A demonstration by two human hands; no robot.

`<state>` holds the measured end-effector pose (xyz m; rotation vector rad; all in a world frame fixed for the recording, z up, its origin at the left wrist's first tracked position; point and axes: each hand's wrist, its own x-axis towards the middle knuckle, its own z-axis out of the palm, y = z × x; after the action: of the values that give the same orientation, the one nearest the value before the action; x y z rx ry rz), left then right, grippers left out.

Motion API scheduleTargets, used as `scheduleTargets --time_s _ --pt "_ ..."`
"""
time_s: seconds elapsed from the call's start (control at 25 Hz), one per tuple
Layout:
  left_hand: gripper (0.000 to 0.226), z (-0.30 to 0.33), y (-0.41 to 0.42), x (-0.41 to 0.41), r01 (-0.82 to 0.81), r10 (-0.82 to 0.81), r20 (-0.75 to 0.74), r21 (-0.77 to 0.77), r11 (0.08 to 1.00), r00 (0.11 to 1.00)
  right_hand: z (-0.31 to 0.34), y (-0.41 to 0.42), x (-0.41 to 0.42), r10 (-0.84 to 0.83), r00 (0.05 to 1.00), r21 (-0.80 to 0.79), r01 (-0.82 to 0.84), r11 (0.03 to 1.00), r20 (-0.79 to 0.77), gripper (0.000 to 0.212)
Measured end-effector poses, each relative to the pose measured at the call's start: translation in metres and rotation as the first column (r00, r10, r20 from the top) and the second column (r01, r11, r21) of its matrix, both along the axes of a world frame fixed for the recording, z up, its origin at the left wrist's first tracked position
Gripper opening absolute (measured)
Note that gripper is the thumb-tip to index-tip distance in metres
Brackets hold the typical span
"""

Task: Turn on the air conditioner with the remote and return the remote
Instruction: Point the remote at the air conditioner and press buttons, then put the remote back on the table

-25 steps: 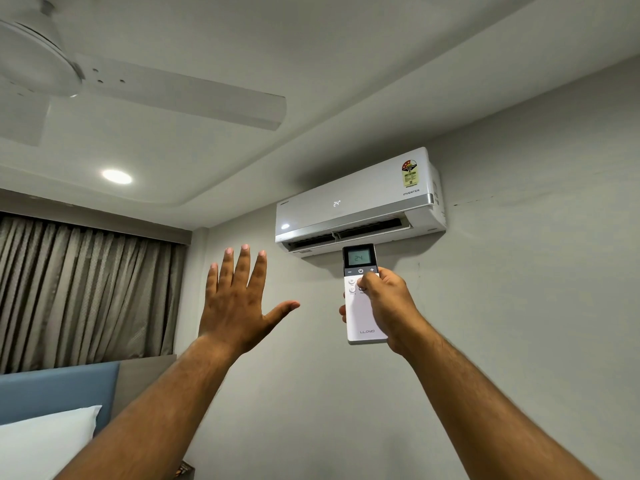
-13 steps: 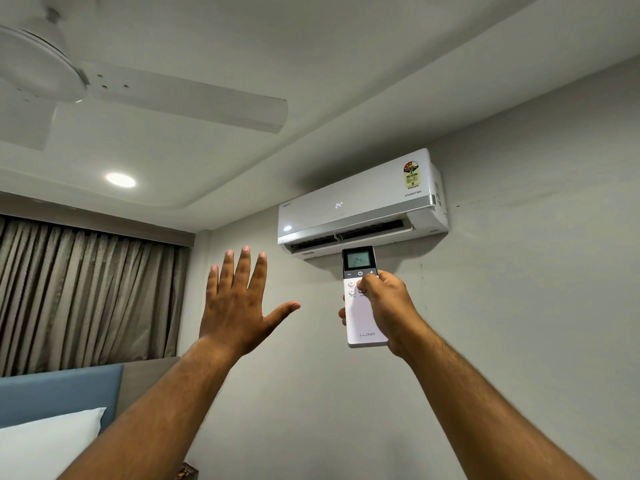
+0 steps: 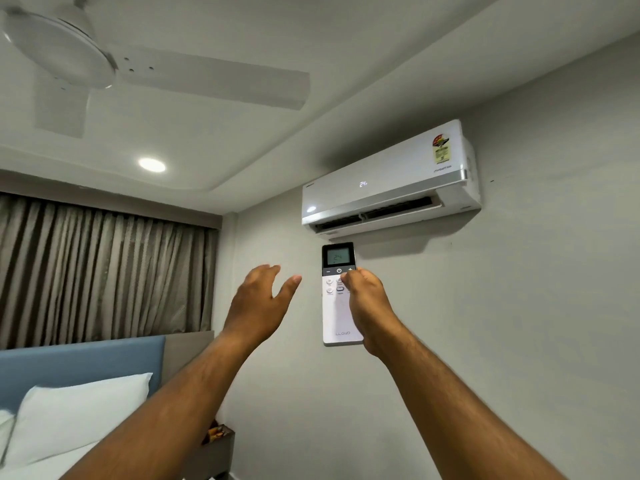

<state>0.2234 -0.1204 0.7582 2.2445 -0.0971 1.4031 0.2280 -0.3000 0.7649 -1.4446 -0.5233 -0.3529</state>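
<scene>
Grey walls and a pale ceiling surround us, with the air conditioner (image 3: 388,181) mounted high at one o'clock, its flap open and "24" lit on its front. We hold the remote (image 3: 341,296) upright just below it in our right hand (image 3: 367,306), grip clamped around its body, thumb on the buttons. Our left hand (image 3: 259,303) hangs empty at nine o'clock of the remote, fingers apart. Curtains (image 3: 104,271) and a pillow (image 3: 76,414) lie at eight o'clock.

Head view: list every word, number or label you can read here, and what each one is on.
"24" on the air conditioner front panel.
"24" on the remote screen, held in the right hand.
"LLOYD", stylised, near the remote's bottom edge.
Sticker and small word at the air conditioner's upper right: too blurred to read.
Remote button captions: too small.
</scene>
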Motion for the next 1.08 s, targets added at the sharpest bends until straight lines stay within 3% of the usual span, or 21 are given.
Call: scheduleTargets --time_s 0.12,0.2,0.28,0.52,0.64,0.88,1.08 --pt "0.031 -0.015 0.012 -0.025 0.196 -0.225 -0.087 -0.260 0.945 0.970 -0.020 0.046 -0.003 0.101 0.994 -0.018 -0.101 0.995 -0.040 0.020" --pt "0.022 -0.030 0.023 -0.041 0.260 -0.329 -0.120 -0.388 0.884 0.937 -0.036 0.078 -0.009 0.153 0.986 -0.034 -0.155 0.987 -0.068 0.020" --pt "0.018 -0.045 0.041 -0.058 0.247 -0.326 -0.106 -0.449 0.858 0.939 -0.053 0.108 -0.015 0.213 0.972 -0.048 -0.218 0.975 -0.105 0.019" --pt "0.016 -0.098 0.111 -0.109 0.057 -0.183 -0.134 -0.637 0.769 0.974 -0.101 0.183 -0.037 0.498 0.843 0.012 -0.506 0.862 -0.205 0.024" --pt "0.016 -0.134 0.136 -0.134 -0.033 -0.118 -0.168 -0.696 0.717 0.979 -0.133 0.213 -0.045 0.578 0.771 -0.046 -0.609 0.792 -0.266 0.026" --pt "0.016 -0.234 0.177 -0.174 -0.247 -0.012 -0.304 -0.795 0.554 0.953 -0.238 0.261 -0.058 0.604 0.679 -0.130 -0.702 0.700 -0.418 0.029" --pt "0.015 -0.362 0.194 -0.204 -0.445 0.017 -0.478 -0.805 0.392 0.878 -0.371 0.280 -0.082 0.516 0.615 -0.193 -0.734 0.651 -0.597 0.019"
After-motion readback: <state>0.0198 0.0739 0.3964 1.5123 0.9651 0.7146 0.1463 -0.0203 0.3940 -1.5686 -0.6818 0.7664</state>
